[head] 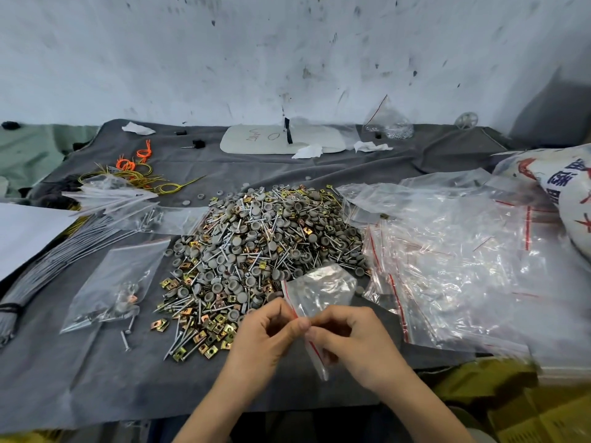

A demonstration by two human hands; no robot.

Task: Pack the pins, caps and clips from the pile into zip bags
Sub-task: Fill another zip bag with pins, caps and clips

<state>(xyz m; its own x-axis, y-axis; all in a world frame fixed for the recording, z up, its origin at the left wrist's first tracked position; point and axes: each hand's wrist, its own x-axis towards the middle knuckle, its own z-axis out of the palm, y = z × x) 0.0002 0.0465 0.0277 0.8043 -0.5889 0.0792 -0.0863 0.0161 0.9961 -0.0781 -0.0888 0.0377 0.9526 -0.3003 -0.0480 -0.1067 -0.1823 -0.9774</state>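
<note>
One empty zip bag [323,289], one big pile [262,238] of pins, caps and clips.
Left hand [265,330] and right hand [355,340] both have a pinching grip on the bag's red-striped mouth, just in front of the pile on the counter [96,378]; one part-filled bag [115,282] lies left.

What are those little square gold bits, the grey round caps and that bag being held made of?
The square clips look like metal: yellowish plated sheen, some coppery. The grey caps look like matte plastic or rubber; which one is unclear. The zip bag is thin clear plastic film, glossy and crinkled, with a red strip.
</note>
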